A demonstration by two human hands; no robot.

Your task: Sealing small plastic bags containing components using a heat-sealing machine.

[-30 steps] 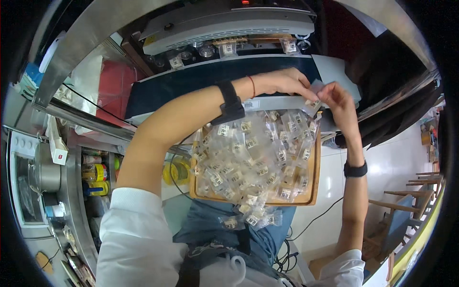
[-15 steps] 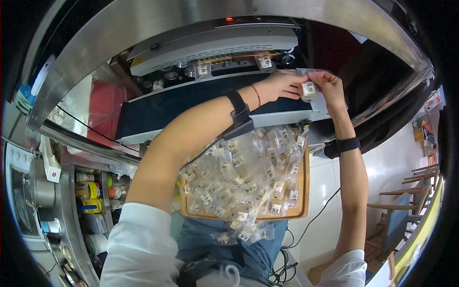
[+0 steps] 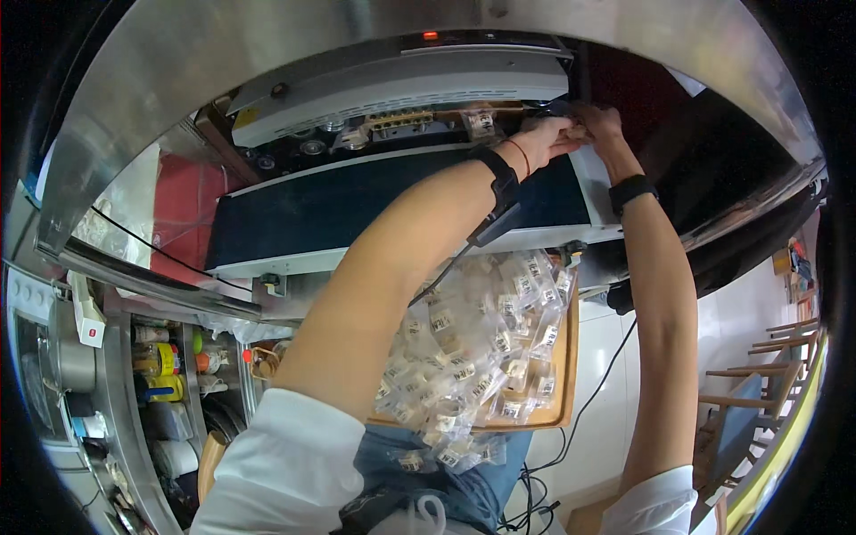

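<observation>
At the right end of a grey sealing machine (image 3: 401, 76), my left hand (image 3: 544, 138) and my right hand (image 3: 599, 125) are close together, fingers closed. What lies between their fingertips is too hidden to make out. A small clear bag with a printed label (image 3: 481, 125) sits in the machine just left of them. Below runs a dark conveyor belt (image 3: 330, 205) in a pale frame. Between my forearms, a heap of similar labelled bags (image 3: 477, 330) fills a wooden tray (image 3: 563, 383) and spills over its front edge onto my lap.
A steel frame (image 3: 178, 98) arches over the machine. A shelving unit with bottles (image 3: 160, 357) and a metal pot (image 3: 76, 357) stand left. Wooden chairs (image 3: 758, 383) stand on the tiled floor at right. A black cable (image 3: 588, 401) hangs beside the tray.
Both hands have moved forward from the tray's far edge to the sealer's right end. The bag they held is now mostly hidden. The view has shifted, so the tray appears lower.
</observation>
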